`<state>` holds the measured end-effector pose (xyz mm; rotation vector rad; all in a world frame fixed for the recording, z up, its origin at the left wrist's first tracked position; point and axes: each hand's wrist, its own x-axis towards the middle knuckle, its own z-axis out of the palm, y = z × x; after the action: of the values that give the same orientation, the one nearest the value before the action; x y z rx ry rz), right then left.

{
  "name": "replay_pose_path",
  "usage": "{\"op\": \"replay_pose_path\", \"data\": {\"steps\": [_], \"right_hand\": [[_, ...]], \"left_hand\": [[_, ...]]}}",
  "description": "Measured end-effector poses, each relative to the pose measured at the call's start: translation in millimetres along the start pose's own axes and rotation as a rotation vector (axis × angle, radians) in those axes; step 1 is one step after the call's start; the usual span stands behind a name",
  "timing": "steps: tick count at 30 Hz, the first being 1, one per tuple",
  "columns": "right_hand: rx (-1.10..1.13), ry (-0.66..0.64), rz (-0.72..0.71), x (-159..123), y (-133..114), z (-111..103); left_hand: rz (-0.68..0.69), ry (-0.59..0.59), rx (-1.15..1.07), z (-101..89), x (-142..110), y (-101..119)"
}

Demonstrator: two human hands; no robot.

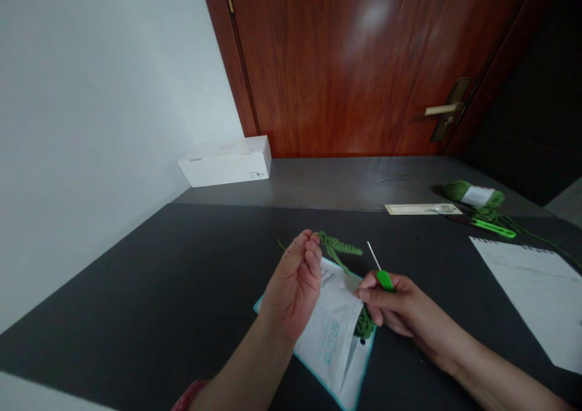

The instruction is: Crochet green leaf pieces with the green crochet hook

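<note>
My left hand [294, 284] is raised over a dark table [159, 277], its fingertips pinched on a small green crocheted piece [339, 245] that sticks out to the right. My right hand [395, 305] is closed on a crochet hook [381, 271] with a green handle and a thin metal tip pointing up and left toward the piece. Under both hands lies a white plastic pouch [334, 332] with teal print; a bit of green yarn [364, 326] shows at its opening, beside my right fingers.
A white box [226, 161] sits at the far left against the wall. At the far right lie a green yarn skein [473, 194], a long pale packet [422, 209], green-handled scissors [488, 225] and a sheet of lined paper [539, 293]. A wooden door [364, 65] stands behind.
</note>
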<state>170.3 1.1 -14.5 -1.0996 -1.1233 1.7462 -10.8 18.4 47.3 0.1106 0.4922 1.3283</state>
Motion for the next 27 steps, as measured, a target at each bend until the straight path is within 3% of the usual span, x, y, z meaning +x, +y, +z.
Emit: {"op": "replay_pose_path", "data": {"steps": [4,12,14,18,21,27], "right_hand": [[-0.020,0.052,-0.040,-1.7,-0.7,-4.8],[0.049,0.387,-0.269,-15.0,-13.8,-12.0],[0.071,0.384,-0.284,-19.3,-16.1,-11.3],[0.066,0.245,-0.267,-22.0,-16.0,-8.1],[0.038,0.270,-0.308,-18.8,-13.9,-10.3],[-0.051,0.418,-0.501,-12.0,-17.9,-28.8]], "left_hand": [[0.063,-0.019,0.092,-3.9,2.6,-4.4],[0.087,-0.140,0.339,-10.5,-2.5,-30.7],[0.106,-0.156,0.391,-11.0,-1.8,-33.0],[0.118,-0.164,0.454,-13.0,0.2,-36.3],[0.101,-0.171,0.507,-16.7,0.1,-39.3],[0.197,-0.205,1.121,-22.8,-1.9,-37.7]]}}
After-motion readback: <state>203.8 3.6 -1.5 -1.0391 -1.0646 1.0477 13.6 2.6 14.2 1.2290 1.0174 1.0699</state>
